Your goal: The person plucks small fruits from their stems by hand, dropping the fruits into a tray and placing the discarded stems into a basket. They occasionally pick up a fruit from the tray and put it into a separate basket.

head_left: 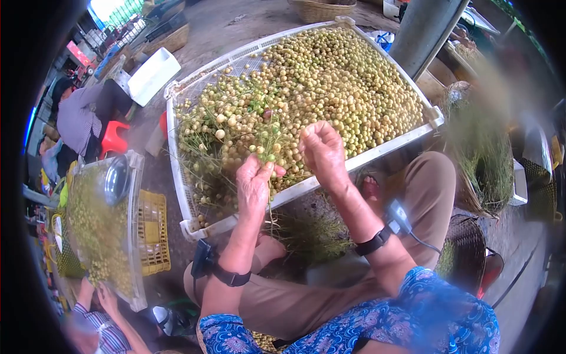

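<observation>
A large white mesh-bottomed tray (178, 177) in front of me is heaped with small round yellow-green fruits (342, 76), looser on the right and still on stems at the left. My left hand (253, 184) is closed over the tray's near side, pinching the stems of a bunch of fruit (268, 141). Just to its right, my right hand (323, 150) is raised above the heap with thumb and forefinger pressed together. What sits between those fingertips, if anything, is too small to make out.
A metal post (421, 38) stands behind the tray. Bare stems (306, 236) lie below it. At left, a co-worker's hands (100, 295) are at a second fruit tray (137, 236), beside a yellow crate (153, 230). Another person (88, 115) bends near a red stool (114, 138).
</observation>
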`<state>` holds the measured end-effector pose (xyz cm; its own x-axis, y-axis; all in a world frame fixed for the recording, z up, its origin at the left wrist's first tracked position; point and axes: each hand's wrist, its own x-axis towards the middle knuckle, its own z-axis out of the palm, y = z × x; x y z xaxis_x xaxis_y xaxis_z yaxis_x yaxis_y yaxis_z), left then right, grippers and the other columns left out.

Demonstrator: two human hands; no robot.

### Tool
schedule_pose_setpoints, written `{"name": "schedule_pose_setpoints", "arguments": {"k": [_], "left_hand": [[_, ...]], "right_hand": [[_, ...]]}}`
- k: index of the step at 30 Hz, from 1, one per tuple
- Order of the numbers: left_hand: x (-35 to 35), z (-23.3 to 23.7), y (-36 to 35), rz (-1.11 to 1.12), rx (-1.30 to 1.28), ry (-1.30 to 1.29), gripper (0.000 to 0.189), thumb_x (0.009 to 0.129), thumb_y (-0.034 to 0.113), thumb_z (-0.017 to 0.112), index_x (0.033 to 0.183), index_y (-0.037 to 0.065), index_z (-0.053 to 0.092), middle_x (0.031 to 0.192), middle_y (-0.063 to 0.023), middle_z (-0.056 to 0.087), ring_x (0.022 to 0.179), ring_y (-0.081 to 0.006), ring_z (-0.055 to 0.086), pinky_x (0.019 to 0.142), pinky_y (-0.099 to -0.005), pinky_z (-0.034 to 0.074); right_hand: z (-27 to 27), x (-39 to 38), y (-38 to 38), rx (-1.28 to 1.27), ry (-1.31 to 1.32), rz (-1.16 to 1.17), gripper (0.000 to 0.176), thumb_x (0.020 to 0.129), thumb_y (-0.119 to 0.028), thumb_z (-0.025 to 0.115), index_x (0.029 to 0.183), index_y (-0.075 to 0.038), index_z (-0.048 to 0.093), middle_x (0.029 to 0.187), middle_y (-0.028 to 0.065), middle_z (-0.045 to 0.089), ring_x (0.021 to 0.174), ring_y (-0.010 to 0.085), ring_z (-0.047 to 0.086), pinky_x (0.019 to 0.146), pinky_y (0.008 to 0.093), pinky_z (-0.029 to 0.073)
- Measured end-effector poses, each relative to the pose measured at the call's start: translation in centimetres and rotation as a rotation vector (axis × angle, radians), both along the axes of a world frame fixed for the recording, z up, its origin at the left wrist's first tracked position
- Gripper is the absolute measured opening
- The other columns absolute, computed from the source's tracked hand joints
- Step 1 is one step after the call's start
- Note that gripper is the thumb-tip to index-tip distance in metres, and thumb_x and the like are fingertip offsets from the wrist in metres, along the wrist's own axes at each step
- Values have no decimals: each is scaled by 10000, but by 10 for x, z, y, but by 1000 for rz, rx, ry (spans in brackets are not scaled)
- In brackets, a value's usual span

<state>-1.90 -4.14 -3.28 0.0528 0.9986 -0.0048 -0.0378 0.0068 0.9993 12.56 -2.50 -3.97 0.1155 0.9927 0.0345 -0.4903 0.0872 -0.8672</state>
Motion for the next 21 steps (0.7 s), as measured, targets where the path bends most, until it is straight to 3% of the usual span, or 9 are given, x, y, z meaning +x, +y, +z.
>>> {"name": "schedule_pose_setpoints", "arguments": {"k": [3, 5, 6, 8, 10, 13, 16, 18, 21], "left_hand": [[-1, -8, 0, -17, 31, 4, 213, 824, -20, 435, 1001, 11, 548, 733, -61, 602, 650, -123, 563, 641, -245, 422], [1, -11, -1, -19, 50, 13, 231, 821, -29, 434, 1020, 13, 542, 759, -58, 605, 649, -123, 566, 641, -245, 422], [2, -12, -1, -30, 81, 4, 246, 816, -37, 434, 1035, 13, 536, 780, -54, 605, 648, -119, 564, 637, -243, 422], [1, -14, -1, -44, 112, -2, 263, 812, -45, 433, 1049, 13, 529, 802, -51, 605, 646, -115, 563, 634, -241, 421], [-1, -14, -2, -45, 110, 62, 262, 808, -43, 436, 1046, 15, 530, 812, -42, 603, 647, -104, 557, 617, -231, 407], [-3, -10, -3, -51, 60, 85, 255, 809, -41, 434, 1039, 13, 530, 805, -46, 601, 650, -102, 556, 599, -226, 393], [-6, -7, -2, -68, 67, 117, 244, 812, -38, 431, 1029, 14, 531, 814, -48, 603, 655, -100, 558, 584, -223, 382], [-9, -9, 0, -62, 62, 154, 235, 811, -35, 437, 1020, 13, 532, 804, -44, 604, 659, -102, 562, 590, -227, 388], [-5, -15, 2, -35, 65, 158, 210, 814, -12, 453, 1003, 18, 539, 776, -46, 608, 661, -116, 570, 608, -245, 404]], "right_hand": [[18, 6, -1, -94, 195, 77, 150, 834, -177, 568, 750, -77, 494, 584, -23, 504, 402, -7, 335, 343, 152, 258], [32, 7, 1, -123, -166, 165, 155, 815, -189, 589, 770, -58, 519, 580, -25, 500, 426, 24, 365, 372, 182, 293], [28, 5, 4, -121, -166, 168, 155, 815, -189, 589, 770, -58, 519, 580, -25, 500, 426, 24, 365, 372, 182, 293], [27, 0, 7, 209, -756, 40, 168, 801, -187, 599, 777, -35, 532, 575, -32, 483, 477, 52, 388, 416, 218, 317], [25, 4, 5, 195, -897, 42, 182, 789, -168, 609, 762, -12, 520, 564, -35, 455, 529, 64, 398, 453, 243, 329], [20, 5, 10, 243, -645, 117, 188, 812, -182, 589, 739, -25, 517, 556, -35, 450, 499, 57, 374, 451, 234, 325], [26, 20, 8, 41, -389, 427, 205, 840, -198, 551, 714, -40, 521, 544, -35, 450, 466, 53, 366, 399, 214, 308], [24, 28, 8, -70, 281, 740, 196, 864, -195, 500, 741, -44, 523, 520, -47, 412, 452, 44, 365, 336, 177, 271], [26, 26, 5, -56, 390, 686, 227, 859, -247, 490, 867, -21, 518, 520, -54, 375, 400, 37, 333, 292, 154, 229]]}}
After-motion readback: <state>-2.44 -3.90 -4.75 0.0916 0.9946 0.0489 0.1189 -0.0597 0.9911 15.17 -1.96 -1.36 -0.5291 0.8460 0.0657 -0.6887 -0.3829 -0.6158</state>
